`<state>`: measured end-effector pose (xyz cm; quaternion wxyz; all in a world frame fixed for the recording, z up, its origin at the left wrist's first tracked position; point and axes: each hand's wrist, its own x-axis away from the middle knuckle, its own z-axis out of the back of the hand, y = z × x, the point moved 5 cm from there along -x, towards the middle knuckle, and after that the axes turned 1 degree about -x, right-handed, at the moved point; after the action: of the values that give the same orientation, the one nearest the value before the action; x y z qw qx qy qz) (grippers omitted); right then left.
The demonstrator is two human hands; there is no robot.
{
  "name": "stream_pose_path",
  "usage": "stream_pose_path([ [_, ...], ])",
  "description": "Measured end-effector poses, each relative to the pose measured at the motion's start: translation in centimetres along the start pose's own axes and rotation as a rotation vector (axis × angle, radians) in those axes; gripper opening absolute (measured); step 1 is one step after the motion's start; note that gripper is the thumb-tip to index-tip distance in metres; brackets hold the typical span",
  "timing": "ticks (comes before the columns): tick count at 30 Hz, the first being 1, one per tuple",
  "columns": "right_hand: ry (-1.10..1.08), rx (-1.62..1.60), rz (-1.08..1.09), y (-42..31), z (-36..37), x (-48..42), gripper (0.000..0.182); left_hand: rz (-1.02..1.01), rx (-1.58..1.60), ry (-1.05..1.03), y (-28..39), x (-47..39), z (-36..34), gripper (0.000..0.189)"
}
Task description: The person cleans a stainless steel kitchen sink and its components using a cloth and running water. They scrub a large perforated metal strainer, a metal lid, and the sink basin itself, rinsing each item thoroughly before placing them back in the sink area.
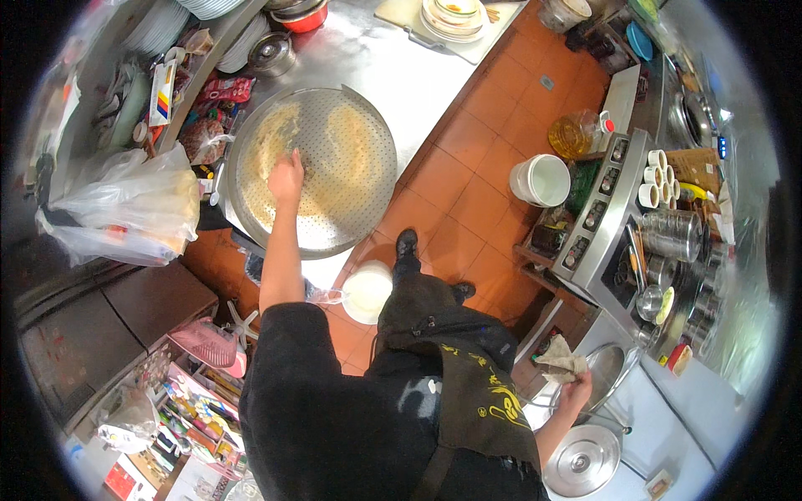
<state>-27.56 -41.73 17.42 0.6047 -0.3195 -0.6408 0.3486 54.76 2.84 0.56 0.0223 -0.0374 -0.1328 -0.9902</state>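
My left hand (286,178) is over a large round perforated metal steamer tray (326,219), its fingers curled. Whether it grips anything is hidden from this angle. Tan residue (352,144) coats parts of the tray's holed surface. The tray rests on a stainless steel worktop (401,69), near its front end. Out to the right, my right hand (575,393) holds a crumpled greyish-beige cloth (559,361). Below that hand lies a round metal lid (581,462), and a larger shiny round metal piece (604,376) is close beside it.
By my feet on the tiled floor stands a white bucket (368,293); another white bucket (544,180) is near the stove (601,206). An oil jug (573,134) sits beyond it. Stacked plates (454,22) occupy a cutting board (401,15). A plastic bag (131,203) hangs at left.
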Motion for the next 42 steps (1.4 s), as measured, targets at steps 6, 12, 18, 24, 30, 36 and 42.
stream_pose_path([
  [6, 0.016, 0.058, 0.0, 0.0, -3.0, -0.4, 0.042, -0.187, 0.01, -0.036, -2.6, 4.2, -4.5, 0.04],
  [12, -0.004, 0.174, -0.035, -0.3, -1.4, -1.1, 0.044, -0.106, 0.291, -0.077, -4.6, 3.8, -5.1, 0.038],
  [18, -0.01, -0.044, 0.01, 3.1, 3.0, -2.5, 0.042, -0.056, 0.165, 0.011, -2.0, 4.6, -3.6, 0.035],
  [24, 0.362, 0.203, 0.127, 1.8, 8.9, -0.5, 0.031, -0.391, 0.486, -0.257, 12.4, 15.1, -2.8, 0.029],
  [30, 0.423, -0.677, 0.357, -6.3, 18.5, 5.9, 0.038, -0.83, 0.556, -0.587, 20.5, 29.6, -8.5, 0.026],
  [36, 0.338, -1.444, 0.834, 3.8, 32.9, 14.3, 0.076, -1.078, 0.488, -1.047, 33.5, 48.4, -11.4, 0.018],
  [42, 0.294, -1.468, 0.858, 13.0, 38.1, 14.8, 0.068, -1.495, 0.278, -1.228, 49.1, 70.3, -11.8, 0.015],
])
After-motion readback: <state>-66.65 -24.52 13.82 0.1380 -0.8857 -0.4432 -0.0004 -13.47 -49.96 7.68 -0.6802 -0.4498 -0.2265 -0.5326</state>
